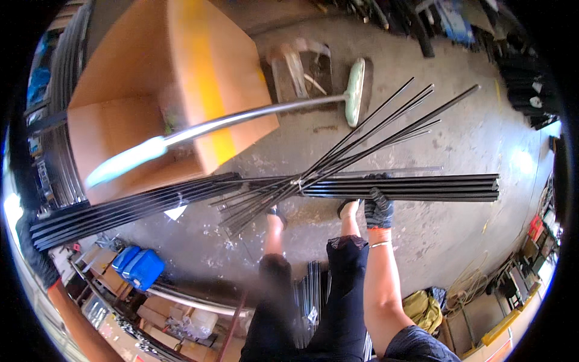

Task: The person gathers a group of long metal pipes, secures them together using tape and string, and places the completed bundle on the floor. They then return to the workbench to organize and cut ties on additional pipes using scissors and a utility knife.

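A long bundle of black bars (434, 188) runs across in front of me from the left edge to the right. Around its right part my right hand (379, 208), in a dark striped glove, is closed, with fingertips showing over the far side. At the bundle's left end, my gloved left hand (37, 253) touches the bar ends; the dark picture rim hides its fingers. Thin black rods (386, 130) fan out across the middle of the bundle, gathered at a pale tie (300, 184). A white scrap (176, 211) hangs by the left bars.
Beyond the bundle stands a large open cardboard box (241, 78), with a pale-headed broom (354, 90) slanting across it. Racked dark profiles (66, 120) line the left. A blue case (143, 268) sits on a cluttered shelf at lower left. A yellow-green bag (422, 311) lies at lower right.
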